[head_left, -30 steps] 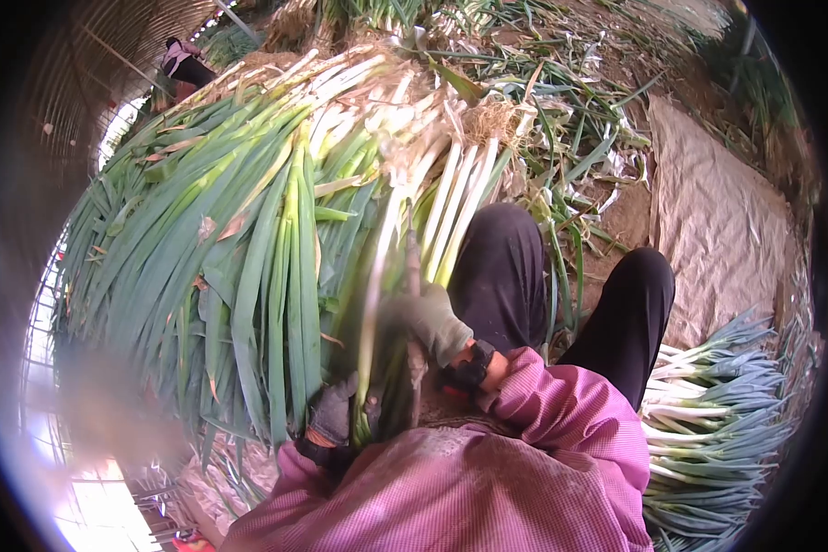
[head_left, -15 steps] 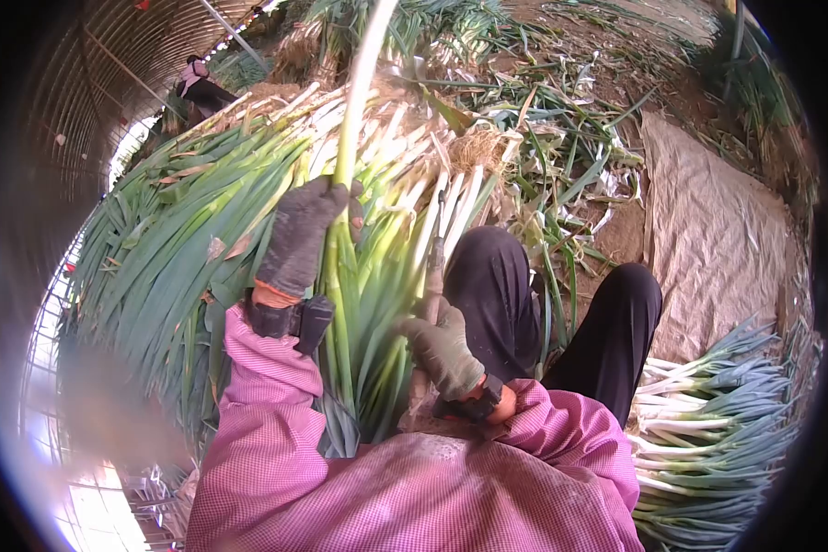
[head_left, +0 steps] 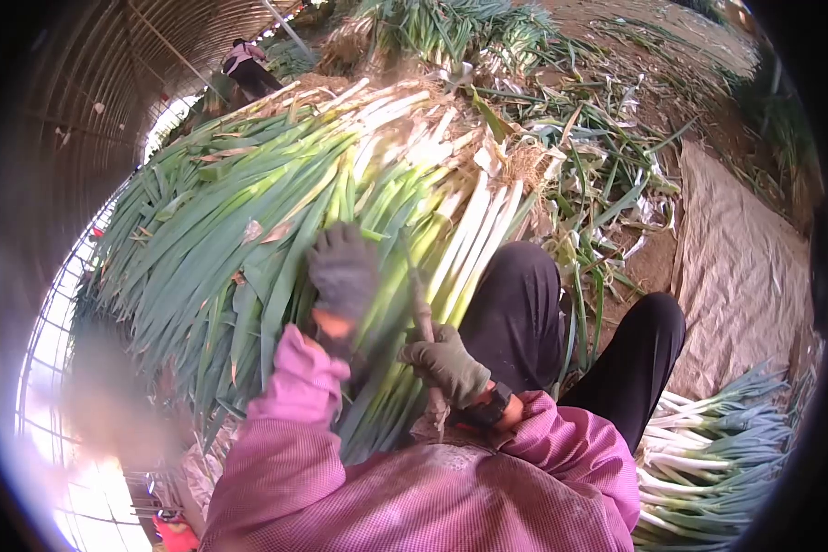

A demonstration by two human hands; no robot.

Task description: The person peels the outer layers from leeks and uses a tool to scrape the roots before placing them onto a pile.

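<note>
My left hand (head_left: 343,267), in a dark grey glove and smeared by motion, is over the leafy part of a large pile of long green onions (head_left: 239,230). Its fingers look stretched out, and I see nothing held in them. In my right hand (head_left: 449,365), gloved in grey-green, is a thin rod-like tool (head_left: 420,308) caked with dirt, its narrow tip pointing up and away. Beside that tool, several onions with bare white stalks (head_left: 478,235) lie together, roots at the far end, close to my knee.
Loose trimmed leaves (head_left: 607,198) litter the soil on the right, by a wrinkled tan sheet (head_left: 741,267). More onions (head_left: 708,451) are stacked at the lower right. Another heap (head_left: 469,32) lies at the back. A person (head_left: 248,69) is far off under the arched frame.
The single onion that my left hand held upright is gone from it, and the hand has moved down and nearer. My right hand keeps the rod-like tool. The view has shifted slightly.
</note>
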